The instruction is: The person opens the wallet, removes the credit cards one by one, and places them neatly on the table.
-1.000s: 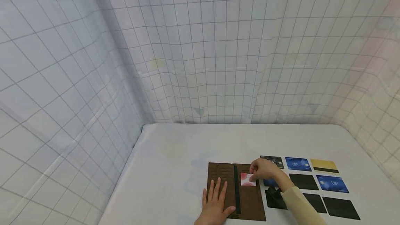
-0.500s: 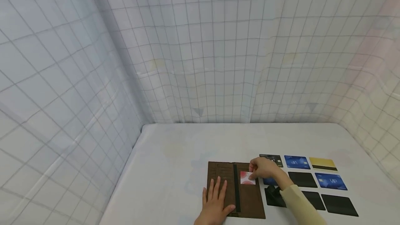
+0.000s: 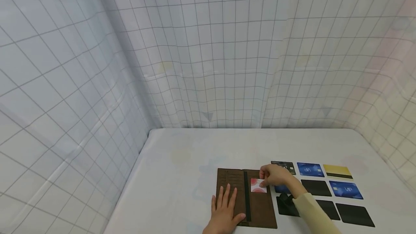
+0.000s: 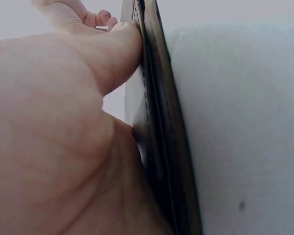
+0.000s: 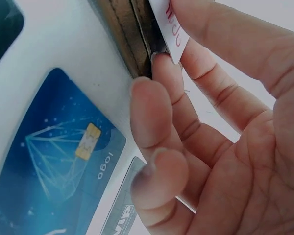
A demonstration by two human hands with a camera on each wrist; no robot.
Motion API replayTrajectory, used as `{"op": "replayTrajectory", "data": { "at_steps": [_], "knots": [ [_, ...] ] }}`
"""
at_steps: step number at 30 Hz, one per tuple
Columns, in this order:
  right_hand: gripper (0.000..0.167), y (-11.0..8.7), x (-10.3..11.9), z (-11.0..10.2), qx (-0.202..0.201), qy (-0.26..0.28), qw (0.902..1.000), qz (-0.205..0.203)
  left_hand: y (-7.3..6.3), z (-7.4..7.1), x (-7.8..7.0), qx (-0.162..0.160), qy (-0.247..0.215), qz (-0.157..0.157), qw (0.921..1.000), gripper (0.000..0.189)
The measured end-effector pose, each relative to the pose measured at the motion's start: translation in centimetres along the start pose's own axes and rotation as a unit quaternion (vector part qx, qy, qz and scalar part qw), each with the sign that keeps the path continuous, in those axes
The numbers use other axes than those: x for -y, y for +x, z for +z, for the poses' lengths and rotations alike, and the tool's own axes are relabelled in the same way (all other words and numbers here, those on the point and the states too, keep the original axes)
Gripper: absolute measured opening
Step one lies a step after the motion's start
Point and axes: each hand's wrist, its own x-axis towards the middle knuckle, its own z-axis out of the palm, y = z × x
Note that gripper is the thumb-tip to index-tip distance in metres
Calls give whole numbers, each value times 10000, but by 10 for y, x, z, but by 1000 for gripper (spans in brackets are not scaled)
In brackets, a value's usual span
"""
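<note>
An unfolded brown wallet (image 3: 261,212) lies on the white table, with a dark strip down its middle and card slots on its left half. My left hand (image 3: 223,214) rests flat on that left half, fingers spread. In the left wrist view, its thumb (image 4: 120,54) lies against the wallet's edge (image 4: 159,112). Over the right half, my right hand (image 3: 274,176) pinches a pink and white card (image 3: 256,186) between thumb and fingers. In the right wrist view, the card's corner (image 5: 174,36) shows red lettering close by the brown wallet edge (image 5: 125,36).
Right of the wallet, several cards lie in rows: blue VIP cards (image 3: 346,190), a yellow card (image 3: 338,172) and black ones (image 3: 355,215). The right forearm passes above some of them. Grid-patterned white curtains (image 3: 208,64) enclose the table (image 3: 175,176) at back and sides.
Between the frames the card shifts only very slightly upward within the right half of the wallet. Both hands keep nearly the same place; the view itself sways a little.
</note>
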Motion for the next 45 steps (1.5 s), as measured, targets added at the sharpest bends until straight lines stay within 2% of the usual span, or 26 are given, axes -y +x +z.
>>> {"op": "replayTrajectory", "data": {
  "at_steps": [7, 10, 14, 19, 26, 30, 32, 38, 45],
  "knots": [
    [27, 2, 1, -2, -89, 38, 9997, 238, 1, 1, 3, -121, -239, 203, 9994, 77],
    [26, 3, 1, -2, -134, 34, 9994, 329, 1, 1, 3, -91, -225, 153, 9996, 78],
    [23, 3, 0, -3, -196, 62, 9993, 327, 1, 2, 4, -128, -197, 126, 9996, 78],
    [20, 3, -2, -3, -228, 224, 9990, 308, 3, 8, 8, -226, -295, 241, 9990, 78],
    [20, 3, -6, -4, -215, 296, 9992, 145, 2, 1, 2, -65, -98, 38, 9999, 79],
    [20, 3, -7, -4, -236, 312, 9992, 98, 3, 5, 6, -137, -240, 167, 9995, 78],
    [19, 3, -8, -4, -225, 353, 9991, 114, 2, 6, 7, -123, -264, 168, 9994, 79],
    [19, 2, -11, -3, -264, 450, 9985, 182, 0, 1, 1, 86, -26, -90, 9999, 79],
    [20, 4, -15, -1, -409, 327, 9983, 248, 0, 2, 1, 61, 42, -55, 10000, 79]
  ]
}}
